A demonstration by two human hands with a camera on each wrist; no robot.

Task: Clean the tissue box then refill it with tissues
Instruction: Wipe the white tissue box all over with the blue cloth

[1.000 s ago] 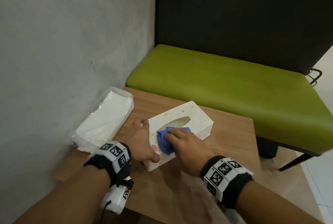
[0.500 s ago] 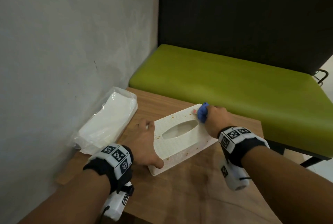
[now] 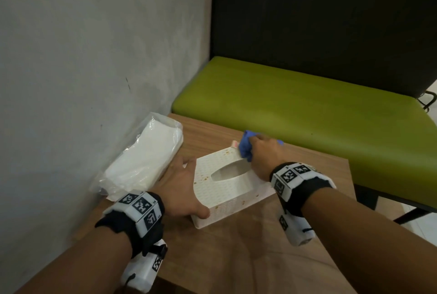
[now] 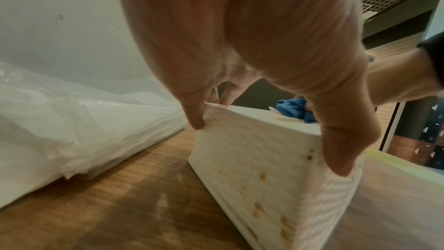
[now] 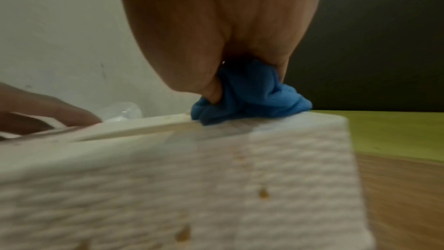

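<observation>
While your wooden table [image 3: 236, 258] carries everything, start from its left edge by the wall, where the bagged tissues [image 3: 144, 159] lie, well clear of the wiping and still sealed. Just right of them sits the tissue box [image 3: 227, 189], its long axis running from your near left to the far right, its slot empty and brown specks on top and sides. Your left hand [image 3: 182, 187] braces the near-left short end, thumb curled on one corner and fingers on the other. Your right hand [image 3: 264, 154] is at the far-right end, fingers closed tight round the bunched blue cloth [image 3: 246, 144], which touches the far top edge. So the soiled top lies back toward you from the cloth; I judge the next stroke should pull along the long axis toward the braced end.
</observation>
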